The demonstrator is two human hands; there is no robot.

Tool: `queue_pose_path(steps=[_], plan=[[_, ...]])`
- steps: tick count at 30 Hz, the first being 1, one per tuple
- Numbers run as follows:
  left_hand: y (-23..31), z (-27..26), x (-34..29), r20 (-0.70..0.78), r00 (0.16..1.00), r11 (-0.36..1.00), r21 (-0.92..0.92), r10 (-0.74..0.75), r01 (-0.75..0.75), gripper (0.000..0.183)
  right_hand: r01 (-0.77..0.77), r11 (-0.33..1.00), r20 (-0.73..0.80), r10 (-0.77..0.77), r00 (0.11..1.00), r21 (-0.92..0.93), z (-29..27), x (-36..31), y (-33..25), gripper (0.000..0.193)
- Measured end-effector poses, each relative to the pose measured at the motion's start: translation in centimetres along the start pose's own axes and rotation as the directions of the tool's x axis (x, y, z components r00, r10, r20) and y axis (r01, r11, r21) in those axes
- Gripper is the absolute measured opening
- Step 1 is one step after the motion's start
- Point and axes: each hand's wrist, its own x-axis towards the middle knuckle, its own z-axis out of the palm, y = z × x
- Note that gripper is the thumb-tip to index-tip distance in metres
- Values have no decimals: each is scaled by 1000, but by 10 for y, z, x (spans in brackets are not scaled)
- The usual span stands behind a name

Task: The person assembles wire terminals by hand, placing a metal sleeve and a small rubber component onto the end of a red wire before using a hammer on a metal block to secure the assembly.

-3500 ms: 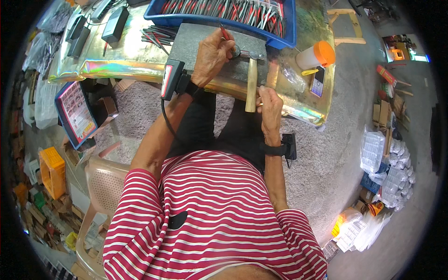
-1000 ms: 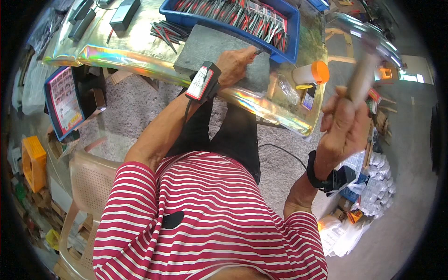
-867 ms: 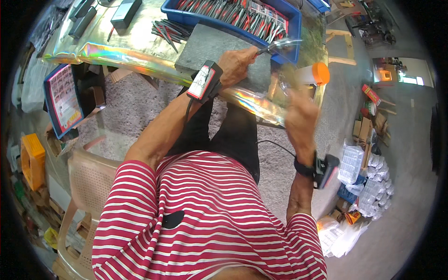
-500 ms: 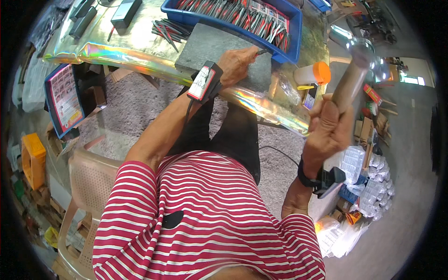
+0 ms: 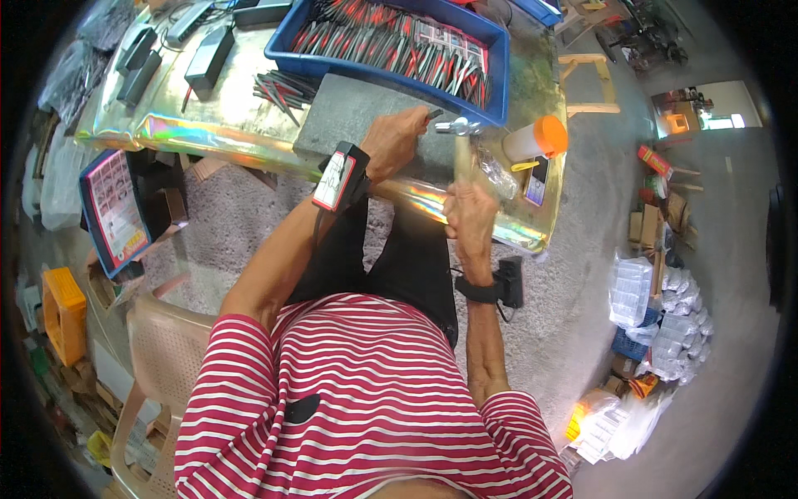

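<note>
My left hand (image 5: 395, 143) rests over a dark grey slab (image 5: 337, 108) at the table's front edge. Its fingers pinch a thin dark piece, whose tip pokes out to the right; most of it is hidden. A hammer (image 5: 464, 160) with a pale wooden handle is in my right hand (image 5: 472, 212), fingers wrapped round the lower handle. Slightly blurred, its metal head hangs at the slab's right side, close to the piece's tip. Whether head and piece touch, I cannot tell. Behind the slab, a blue tray (image 5: 284, 61) holds many slim black and red pieces.
Similar pieces lie in a small pile (image 5: 283, 90) left of the slab. An orange-lidded container (image 5: 524, 143), a clear plastic bag (image 5: 499, 176) and a phone-like flat object (image 5: 537, 183) are at the right. Black boxes (image 5: 209, 60) stand far left; a plastic chair (image 5: 170, 341) is beside me.
My right hand has swung the hammer down and left, from raised at the right to beside the slab. My left hand keeps its pinch on the thin piece. The whole view has shifted slightly.
</note>
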Motion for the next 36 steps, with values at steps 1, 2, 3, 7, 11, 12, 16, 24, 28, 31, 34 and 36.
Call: queue_pose_path(steps=[1,2,3,7,11,12,16,24,28,31,34,36], plan=[[-2,1,-1,34,999,1000,5,-30,30,11,-70,988,-4,71,997,135,5,3,10,33],[-5,4,-1,22,999,999,-1,-37,37,12,-101,963,31,97,995,250,9,7,16,30],[-4,3,0,28,999,1000,2,-26,26,12,-96,961,25,93,995,260,12,9,21,30],[-3,-3,0,52,990,989,-54,-133,135,9,-199,880,87,180,980,431,23,16,31,32],[-9,-5,12,55,969,950,-194,-241,247,4,-177,914,138,135,981,364,20,18,36,40],[-7,-7,18,38,965,932,-254,-258,259,4,-166,939,154,124,980,302,19,18,37,39],[-12,-2,49,71,957,907,-306,-280,288,5,-139,989,161,129,979,52,16,21,43,37],[-31,50,109,141,980,989,53,-143,136,16,309,813,144,-274,951,-493,3,18,62,25],[-52,79,120,84,996,990,136,35,-47,21,161,972,88,-147,985,-170,-11,15,47,34],[-63,97,123,86,993,963,250,83,-102,31,33,999,-5,-33,999,-2,-23,19,46,26],[-59,111,124,74,997,949,315,1,-24,29,105,994,-86,-106,991,-16,-46,33,60,21],[-72,115,121,97,995,943,330,7,-38,30,19,992,-195,-43,980,-127,-57,45,70,17]])
